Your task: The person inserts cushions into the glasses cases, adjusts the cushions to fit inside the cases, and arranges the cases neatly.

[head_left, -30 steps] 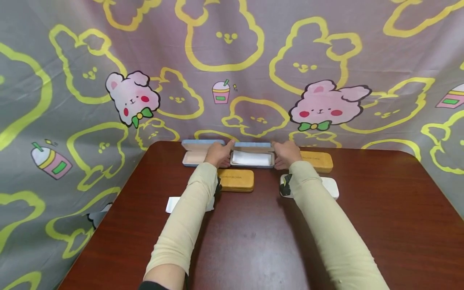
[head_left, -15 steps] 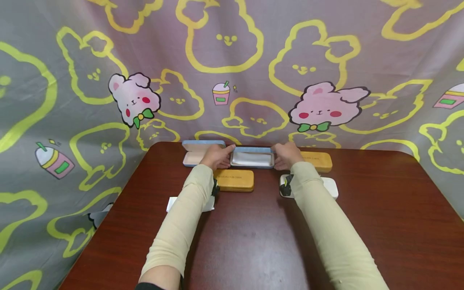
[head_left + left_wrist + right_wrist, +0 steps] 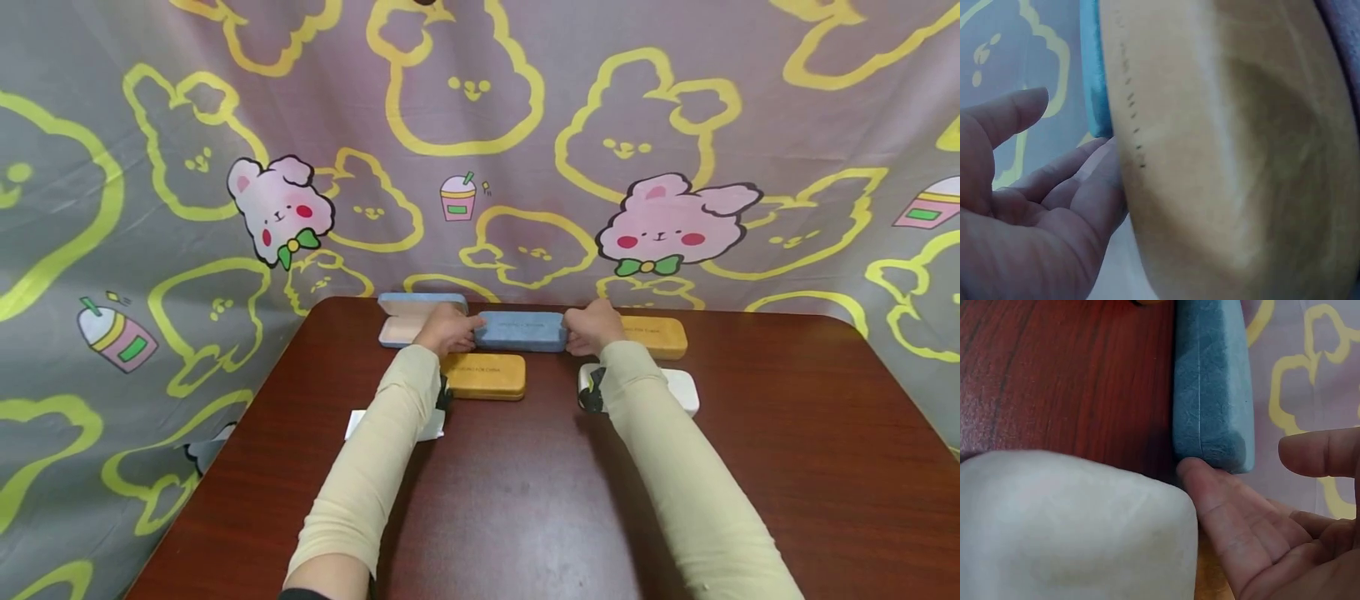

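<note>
A blue glasses case point(image 3: 521, 332) lies with its lid down at the back of the table, between my two hands. My left hand point(image 3: 446, 329) is at its left end; in the left wrist view the fingers point(image 3: 1082, 178) reach that end while the thumb stands apart. At the other end, my right hand point(image 3: 595, 325) touches the corner with straight fingers point(image 3: 1216, 503), its thumb raised away from the lid. What lies inside the case is hidden.
Left of my left hand stands another blue case point(image 3: 401, 329) with its lid up. A yellow case point(image 3: 487, 375) sits in front, another yellow case point(image 3: 660, 336) at right. A white case point(image 3: 682, 389) and white cloth point(image 3: 356, 423) lie partly under my forearms. Patterned curtain point(image 3: 525, 183) hangs behind.
The lid of the middle blue case has swung down and shut over the white cloth inside it. Both hands have stayed at its ends, moving only slightly.
</note>
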### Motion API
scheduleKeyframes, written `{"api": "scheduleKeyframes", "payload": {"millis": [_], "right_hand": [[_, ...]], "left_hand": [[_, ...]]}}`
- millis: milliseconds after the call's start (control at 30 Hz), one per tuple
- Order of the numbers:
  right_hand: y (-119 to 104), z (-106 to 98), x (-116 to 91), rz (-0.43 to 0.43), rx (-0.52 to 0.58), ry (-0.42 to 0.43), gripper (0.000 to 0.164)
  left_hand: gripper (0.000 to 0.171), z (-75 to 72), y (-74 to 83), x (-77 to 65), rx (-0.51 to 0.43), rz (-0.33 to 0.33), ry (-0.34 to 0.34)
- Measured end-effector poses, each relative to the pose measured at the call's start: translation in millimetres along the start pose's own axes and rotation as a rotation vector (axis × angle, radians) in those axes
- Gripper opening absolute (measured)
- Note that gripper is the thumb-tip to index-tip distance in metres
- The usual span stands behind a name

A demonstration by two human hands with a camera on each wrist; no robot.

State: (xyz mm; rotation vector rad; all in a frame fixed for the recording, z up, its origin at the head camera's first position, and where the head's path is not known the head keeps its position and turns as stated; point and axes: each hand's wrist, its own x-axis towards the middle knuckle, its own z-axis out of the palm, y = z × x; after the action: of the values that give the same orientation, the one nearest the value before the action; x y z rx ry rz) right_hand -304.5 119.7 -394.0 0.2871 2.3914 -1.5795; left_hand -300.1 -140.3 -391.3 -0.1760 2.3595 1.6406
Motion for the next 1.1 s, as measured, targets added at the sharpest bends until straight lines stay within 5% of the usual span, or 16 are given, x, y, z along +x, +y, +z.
{"api": "scheduleKeyframes", "payload": {"millis": [167,367,600,800,1100], "right_hand": [[2.0,1.3,0.2,-0.005,-0.018,0.019,0.028],[1.9,1.7,-2.1,-0.015,-0.055,0.024,0.028],[-1.7,0.2,-9.1,-0.025,-0.089,0.014,0.029],[-5.8,-2.7,-21.9,-0.080,-0.130,0.019,0.030],[-13.6,3.7,-41.1,-0.178,-0.172,-0.032,0.037]], "left_hand": [[0.023,0.3,0.6,1.3,0.033,0.006,0.002],[0.045,-1.5,3.2,-3.7,0.049,0.021,0.012],[0.034,-10.3,5.8,-13.3,0.105,0.066,0.036],[0.026,-23.2,1.3,-26.6,0.152,0.141,0.019],[0.023,-41.2,-7.3,-48.6,0.180,0.145,0.034]]}}
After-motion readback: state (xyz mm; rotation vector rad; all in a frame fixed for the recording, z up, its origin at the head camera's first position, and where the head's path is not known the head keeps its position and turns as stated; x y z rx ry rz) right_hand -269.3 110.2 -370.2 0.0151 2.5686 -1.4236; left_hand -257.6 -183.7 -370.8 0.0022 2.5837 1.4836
